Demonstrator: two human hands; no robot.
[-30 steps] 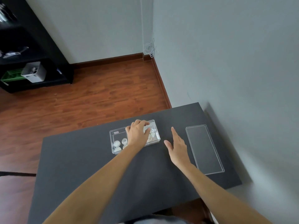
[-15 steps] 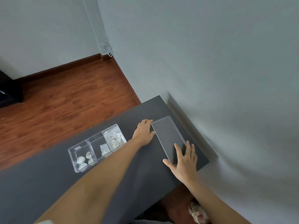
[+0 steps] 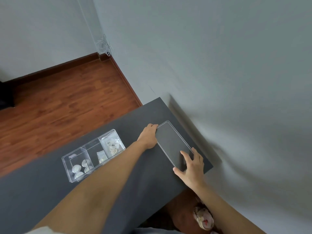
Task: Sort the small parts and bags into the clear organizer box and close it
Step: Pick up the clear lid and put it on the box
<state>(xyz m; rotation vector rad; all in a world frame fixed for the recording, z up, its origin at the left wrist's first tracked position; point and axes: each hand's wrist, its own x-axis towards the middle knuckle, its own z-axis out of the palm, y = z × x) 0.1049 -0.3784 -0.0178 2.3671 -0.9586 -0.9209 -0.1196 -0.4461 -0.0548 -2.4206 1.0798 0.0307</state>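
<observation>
Reaching across the dark bench (image 3: 50, 188), I have both hands on the clear lid (image 3: 173, 142), which lies flat near the bench's right end, close to the grey wall (image 3: 236, 81). My left hand (image 3: 148, 136) rests against the lid's far left corner, knuckles up and fingers curled at the edge; whether they actually pinch the rim or only touch it I cannot tell. My right hand (image 3: 192, 164) is spread open at the lid's near end, fingers lying on its top surface and thumb stretched out to the left on the bench just beside the near corner, so it presses or rests rather than grips. The clear organizer box (image 3: 66, 163) stands open to the left of my left forearm, apart from the lid, set at an angle on the bench. It has three compartments: the one nearest me holds several small round silvery parts (image 3: 81, 168), the middle one holds a small bag (image 3: 101, 156), and the far one holds bags with a barcode label (image 3: 112, 146). Beyond the bench is a wooden floor (image 3: 59, 102), and a loose white cable (image 3: 103, 46) hangs in the corner of the room. A floral-patterned item (image 3: 203, 217) shows below the bench edge by my right forearm.
</observation>
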